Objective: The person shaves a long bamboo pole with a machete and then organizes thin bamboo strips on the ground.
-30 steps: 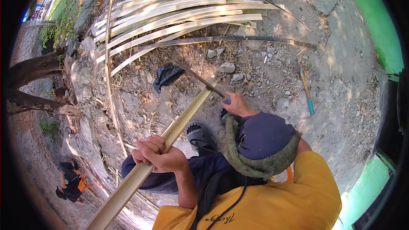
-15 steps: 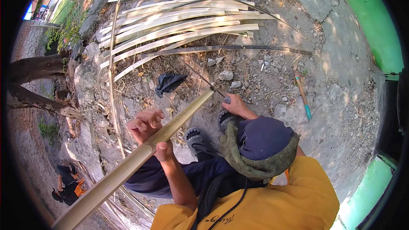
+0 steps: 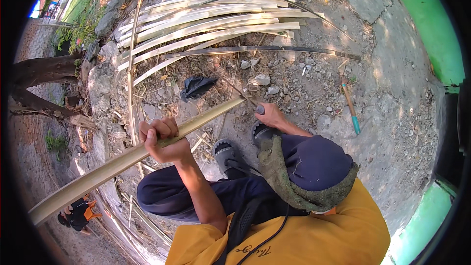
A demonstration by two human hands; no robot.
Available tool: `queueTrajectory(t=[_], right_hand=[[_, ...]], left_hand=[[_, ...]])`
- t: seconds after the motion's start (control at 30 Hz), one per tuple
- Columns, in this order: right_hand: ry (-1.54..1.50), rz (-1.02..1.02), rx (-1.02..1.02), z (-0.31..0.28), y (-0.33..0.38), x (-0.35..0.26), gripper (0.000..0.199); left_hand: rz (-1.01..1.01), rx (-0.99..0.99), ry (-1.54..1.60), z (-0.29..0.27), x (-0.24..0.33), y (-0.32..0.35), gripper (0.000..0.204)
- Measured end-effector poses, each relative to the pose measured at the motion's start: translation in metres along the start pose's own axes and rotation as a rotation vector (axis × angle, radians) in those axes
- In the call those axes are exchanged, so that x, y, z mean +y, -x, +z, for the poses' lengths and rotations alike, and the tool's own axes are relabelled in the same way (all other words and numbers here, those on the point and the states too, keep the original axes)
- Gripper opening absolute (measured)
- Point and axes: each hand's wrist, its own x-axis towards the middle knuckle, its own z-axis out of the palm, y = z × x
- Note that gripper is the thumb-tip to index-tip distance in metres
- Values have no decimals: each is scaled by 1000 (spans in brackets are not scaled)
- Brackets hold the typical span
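A long, pale split bamboo strip (image 3: 110,166) slants across from the lower left to the middle. My left hand (image 3: 164,140) is closed round it, fingers curled over the top. In my right hand (image 3: 274,119) is a knife (image 3: 239,90) with a thin dark blade and a rounded grey handle end. The blade lies against the strip's far end, its tip pointing up and left. Dark blue fabric edged by a rough green-brown cloth (image 3: 289,186) hides part of my right forearm.
Several split bamboo strips (image 3: 211,34) lie beyond my hands. A black plastic bag (image 3: 197,87) is on the ground, and a teal-handled tool (image 3: 350,109) lies to the right. A tree trunk (image 3: 46,72) stands left; a person (image 3: 77,215) is at lower left.
My left hand's fingers, loosely raised before, have closed round the bamboo strip. The hand has moved left, and the strip's near end has swung up and left. The knife stays by the far end.
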Motion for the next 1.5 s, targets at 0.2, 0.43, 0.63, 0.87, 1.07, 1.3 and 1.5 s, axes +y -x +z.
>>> queueTrajectory(t=[0.2, 0.43, 0.63, 0.87, 1.07, 1.3, 1.5], right_hand=[[47, -26, -30, 7, 16, -8, 30], [33, -113, -159, 6, 14, -36, 31], [-24, 57, 12, 14, 25, -3, 32], [29, 22, -104, 7, 27, -28, 36], [21, 108, -11, 4, 28, -5, 35], [36, -78, -85, 6, 28, -31, 38], [36, -62, -22, 11, 38, -10, 38]], left_hand=[[20, 6, 23, -41, 18, 28, 29], [8, -58, 83, -51, 21, 52, 26], [0, 34, 72, -40, 19, 51, 25], [28, 5, 2, -24, 16, 47, 25], [48, -6, -37, 2, 14, 49, 24], [47, -37, -64, 1, 12, 53, 23], [66, -7, -60, 3, 16, 51, 22]])
